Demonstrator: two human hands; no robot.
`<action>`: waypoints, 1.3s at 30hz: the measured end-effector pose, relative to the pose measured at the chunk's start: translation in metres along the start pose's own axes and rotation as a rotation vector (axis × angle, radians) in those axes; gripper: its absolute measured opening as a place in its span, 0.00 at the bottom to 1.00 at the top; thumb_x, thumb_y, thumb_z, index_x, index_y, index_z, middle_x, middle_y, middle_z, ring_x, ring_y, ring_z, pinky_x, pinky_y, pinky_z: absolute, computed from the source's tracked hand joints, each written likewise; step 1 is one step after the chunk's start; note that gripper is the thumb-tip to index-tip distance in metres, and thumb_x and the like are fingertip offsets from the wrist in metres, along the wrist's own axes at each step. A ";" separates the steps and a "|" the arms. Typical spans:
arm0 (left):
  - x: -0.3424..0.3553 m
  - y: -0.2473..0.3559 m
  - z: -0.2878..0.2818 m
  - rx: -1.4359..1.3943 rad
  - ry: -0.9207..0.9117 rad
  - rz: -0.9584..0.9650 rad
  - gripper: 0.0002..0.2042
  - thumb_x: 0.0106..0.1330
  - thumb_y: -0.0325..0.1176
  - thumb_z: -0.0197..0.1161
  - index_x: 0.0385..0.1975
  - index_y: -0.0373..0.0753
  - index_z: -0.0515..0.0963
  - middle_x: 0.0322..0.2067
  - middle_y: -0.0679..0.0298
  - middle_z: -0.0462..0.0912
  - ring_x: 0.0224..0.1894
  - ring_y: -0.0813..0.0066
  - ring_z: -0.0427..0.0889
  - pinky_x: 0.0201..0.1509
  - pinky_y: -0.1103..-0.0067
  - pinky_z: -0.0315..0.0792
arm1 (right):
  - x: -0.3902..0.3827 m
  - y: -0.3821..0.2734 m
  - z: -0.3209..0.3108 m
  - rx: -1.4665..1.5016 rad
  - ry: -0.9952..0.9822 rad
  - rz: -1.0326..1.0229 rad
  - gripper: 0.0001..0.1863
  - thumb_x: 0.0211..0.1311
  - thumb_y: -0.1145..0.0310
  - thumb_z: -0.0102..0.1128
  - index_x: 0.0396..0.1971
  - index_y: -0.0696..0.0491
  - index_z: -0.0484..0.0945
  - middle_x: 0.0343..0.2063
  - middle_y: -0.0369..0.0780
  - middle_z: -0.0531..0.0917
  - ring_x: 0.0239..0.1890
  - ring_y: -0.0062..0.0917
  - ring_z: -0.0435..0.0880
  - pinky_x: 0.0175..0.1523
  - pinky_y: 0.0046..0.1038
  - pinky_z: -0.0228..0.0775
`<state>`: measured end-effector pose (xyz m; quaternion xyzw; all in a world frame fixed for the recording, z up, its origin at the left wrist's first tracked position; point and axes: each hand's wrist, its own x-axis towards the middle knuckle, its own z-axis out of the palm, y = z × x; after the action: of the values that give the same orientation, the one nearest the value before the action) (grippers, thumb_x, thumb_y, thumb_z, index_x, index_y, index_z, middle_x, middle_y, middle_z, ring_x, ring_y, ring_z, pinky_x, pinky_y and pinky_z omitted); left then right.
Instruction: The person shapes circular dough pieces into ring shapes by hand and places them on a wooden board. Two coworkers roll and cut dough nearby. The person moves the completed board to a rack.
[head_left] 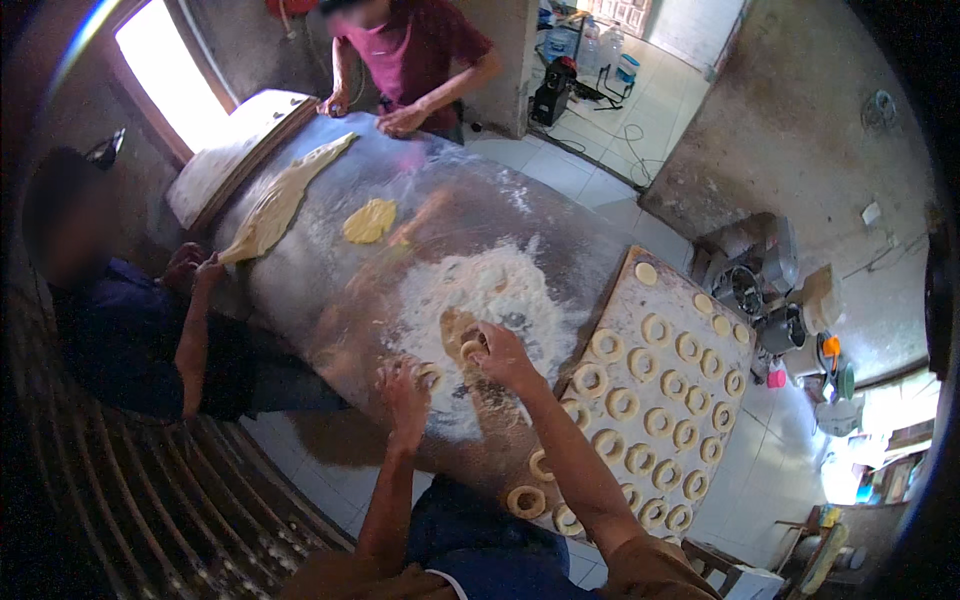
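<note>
Over the floured patch of the table, my right hand (500,355) is closed on a small pale dough ring (471,350), gripped by the fingertips. My left hand (404,395) is close by on the left, its fingers stretched out and apart. Another dough ring (431,377) is beside its thumb, seemingly touching it; the exact contact is hard to make out. White flour (495,285) is spread thickly around and beyond both hands. To the right, a wooden board (622,295) bears many dough rings in rows, with a few plain dough discs near its far edge.
A long dough sheet (285,200) lies on the table's (330,290) far left, one end in a co-worker's hands (195,262). A flat dough piece (370,221) lies near the middle. Another person's hands (400,121) rest at the far edge. Pots (740,290) stand beyond the board.
</note>
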<state>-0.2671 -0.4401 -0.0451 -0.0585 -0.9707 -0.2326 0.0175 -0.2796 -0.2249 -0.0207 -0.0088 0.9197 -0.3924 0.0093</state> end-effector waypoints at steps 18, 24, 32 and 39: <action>0.014 0.000 -0.037 -0.909 -0.270 0.055 0.11 0.61 0.26 0.62 0.43 0.33 0.76 0.37 0.60 0.81 0.38 0.73 0.81 0.42 0.78 0.76 | -0.048 -0.063 0.075 0.553 0.417 0.245 0.25 0.47 0.74 0.65 0.48 0.61 0.73 0.33 0.46 0.84 0.36 0.27 0.84 0.42 0.29 0.75; -0.003 -0.008 -0.006 -1.701 -0.431 -0.324 0.23 0.61 0.19 0.58 0.54 0.44 0.58 0.43 0.61 0.74 0.41 0.72 0.78 0.41 0.75 0.77 | -0.058 -0.085 0.052 0.637 0.142 0.172 0.24 0.52 0.71 0.57 0.52 0.59 0.69 0.32 0.42 0.82 0.31 0.27 0.81 0.40 0.28 0.75; -0.006 -0.002 -0.004 -1.863 -0.681 -0.121 0.14 0.65 0.30 0.55 0.49 0.44 0.62 0.40 0.62 0.74 0.38 0.72 0.77 0.37 0.76 0.74 | -0.058 -0.039 0.076 1.022 0.335 0.577 0.23 0.68 0.53 0.39 0.34 0.59 0.74 0.25 0.41 0.79 0.25 0.26 0.78 0.30 0.26 0.72; -0.006 0.025 0.026 -1.223 -0.303 0.147 0.08 0.66 0.34 0.51 0.40 0.42 0.62 0.31 0.67 0.67 0.32 0.75 0.72 0.37 0.76 0.72 | -0.074 -0.083 0.024 0.768 0.164 0.609 0.31 0.70 0.48 0.36 0.25 0.60 0.77 0.17 0.44 0.77 0.22 0.26 0.76 0.25 0.28 0.65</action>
<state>-0.2580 -0.4070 -0.0575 -0.1567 -0.6475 -0.7324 -0.1406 -0.2043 -0.2985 0.0234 0.2950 0.6672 -0.6819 0.0538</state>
